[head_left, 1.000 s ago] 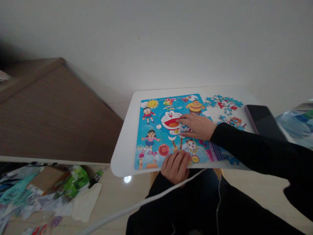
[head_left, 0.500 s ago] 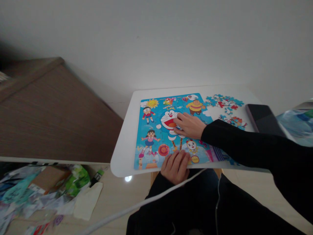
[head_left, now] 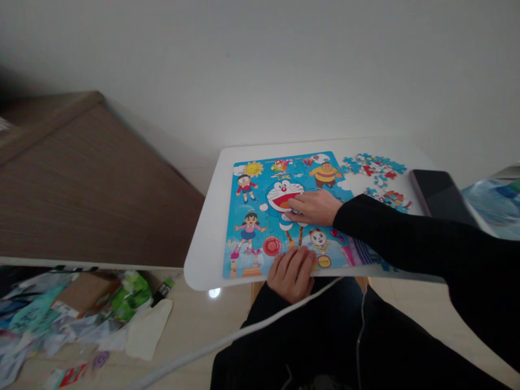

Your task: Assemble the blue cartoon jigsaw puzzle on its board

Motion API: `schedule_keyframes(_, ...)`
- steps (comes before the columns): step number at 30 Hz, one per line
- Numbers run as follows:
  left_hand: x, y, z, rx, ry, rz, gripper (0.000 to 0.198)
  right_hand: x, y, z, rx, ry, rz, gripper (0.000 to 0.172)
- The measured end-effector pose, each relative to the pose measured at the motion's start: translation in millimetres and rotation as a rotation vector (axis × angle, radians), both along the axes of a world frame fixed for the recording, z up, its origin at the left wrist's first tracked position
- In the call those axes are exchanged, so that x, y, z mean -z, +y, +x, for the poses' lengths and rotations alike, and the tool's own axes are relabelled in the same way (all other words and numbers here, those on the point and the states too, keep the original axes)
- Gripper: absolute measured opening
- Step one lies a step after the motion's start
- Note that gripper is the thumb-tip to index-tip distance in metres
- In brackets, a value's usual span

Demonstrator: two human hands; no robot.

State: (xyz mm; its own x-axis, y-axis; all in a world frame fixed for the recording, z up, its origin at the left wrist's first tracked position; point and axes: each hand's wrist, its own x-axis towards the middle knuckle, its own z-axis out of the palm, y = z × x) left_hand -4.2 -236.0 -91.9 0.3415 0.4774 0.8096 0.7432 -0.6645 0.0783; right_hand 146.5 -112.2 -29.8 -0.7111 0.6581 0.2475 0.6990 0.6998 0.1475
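A blue cartoon jigsaw puzzle lies flat on a white table. My right hand is over its middle, fingers curled and close together, fingertips at the mouth and neck of the big blue cat figure. Whatever the fingertips pinch, if anything, is hidden beneath them. On the puzzle's near edge rests my left hand, its fingers lying flat on the surface. Loose puzzle pieces are heaped to the right of the puzzle, some partly behind my right sleeve.
A dark phone lies at the table's right side, beside a clear plastic bag. To the left stands a brown wooden cabinet. A white cable crosses before my lap. Bags and a cardboard box clutter the floor.
My right hand has slid slightly down over the cat figure, uncovering more of the right side of its face. My left hand stays on the near edge.
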Motion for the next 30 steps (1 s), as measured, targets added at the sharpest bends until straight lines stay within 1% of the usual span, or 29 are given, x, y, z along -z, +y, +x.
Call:
schedule_keyframes(3, -0.8, -0.3, -0.7, 0.004, 0.02, -0.01, 0.031, -2.4, 1.1, 0.7, 0.05, -0.011, -0.097, 0.046)
schedule_keyframes(5, -1.4, -0.5, -1.1, 0.007, 0.024, -0.012, 0.032, -5.4, 2.6, 1.9, 0.109, 0.018, -0.158, 0.045)
schedule_keyframes(7, -1.9, -0.6, -1.3, 0.007, 0.025, -0.012, 0.032, -9.9, 5.8, 5.8, 0.184, 0.101, -0.207, 0.043)
schedule_keyframes(9, -2.3, -0.6, -1.4, 0.006, 0.027, -0.014, 0.033, -15.4, 11.2, 14.9, 0.263, 0.234, -0.229, 0.041)
schedule_keyframes(11, -2.6, -0.6, -1.3, 0.006, 0.022, -0.01, 0.032, -20.9, 18.5, 30.4, 0.335, 0.362, -0.242, 0.04)
schedule_keyframes(13, -2.9, -0.5, -1.3, 0.011, 0.02, -0.008, 0.032, -25.2, 26.9, 52.0, 0.435, 0.417, -0.281, 0.038)
schedule_keyframes(16, -3.0, 0.0, -1.4, 0.013, 0.032, -0.01, 0.032, -27.8, 39.2, 90.9, 0.64, 0.381, -0.286, 0.041)
schedule_keyframes(18, -3.0, 0.4, -1.9, 0.009, 0.037, -0.01, 0.033, -26.9, 45.3, 116.0, 0.736, 0.337, -0.275, 0.044)
schedule_keyframes(20, -2.7, 0.8, -3.1, 0.007, 0.045, -0.004, 0.032, -24.0, 48.3, 136.6, 0.774, 0.306, -0.283, 0.047)
schedule_keyframes(23, -1.9, 1.4, -6.4, 0.022, 0.088, 0.002, 0.032, -18.0, 46.7, 156.7, 0.773, 0.29, -0.292, 0.053)
schedule_keyframes(26, -0.8, 2.0, -10.4, 0.04, 0.142, -0.003, 0.035, -14.5, 41.1, 166.9, 0.738, 0.261, -0.297, 0.055)
schedule_keyframes(30, -0.5, 2.2, -13.7, 0.04, 0.152, -0.005, 0.038, -17.8, 34.4, 176.6, 0.748, 0.177, -0.343, 0.051)
